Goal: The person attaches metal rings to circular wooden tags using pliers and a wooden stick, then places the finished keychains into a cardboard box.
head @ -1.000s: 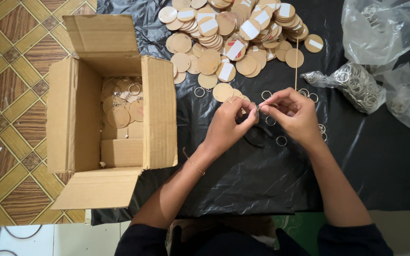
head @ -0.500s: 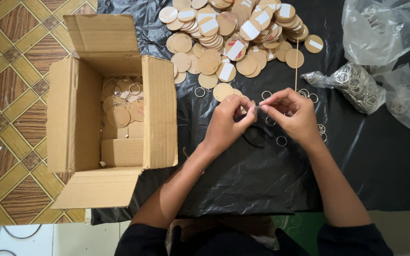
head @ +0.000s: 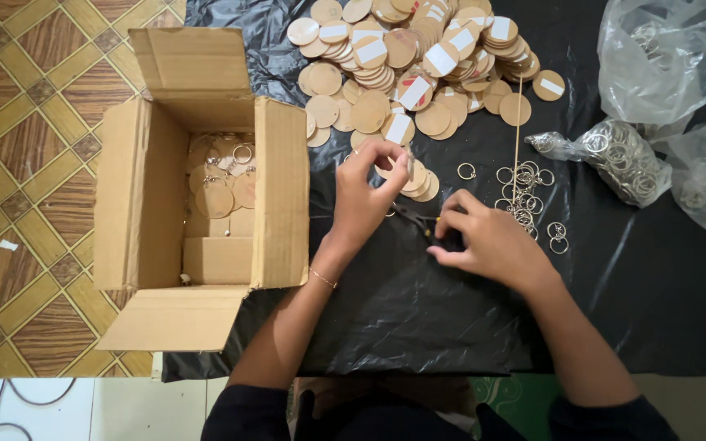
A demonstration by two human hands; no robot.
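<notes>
Tiled floor, black plastic sheet (head: pixel 418 318) spread over it as the work surface.

- Left hand (head: pixel 367 196): grip closing narrowly on a wooden disc (head: pixel 392 163), lifting it just above the sheet's middle.
- Right hand (head: pixel 488 237): resting on the sheet, fingers closing on small dark pliers (head: pixel 418 219).
- Step, judged: fitting a ring to the disc; next move is calling for a loose key ring (head: pixel 466 171) from nearby.
- Far edge: disc pile (head: pixel 418 57).
- Left edge: open cardboard box (head: pixel 206 196) holding ringed discs.
- Right edge: bag of rings (head: pixel 623 155).
</notes>
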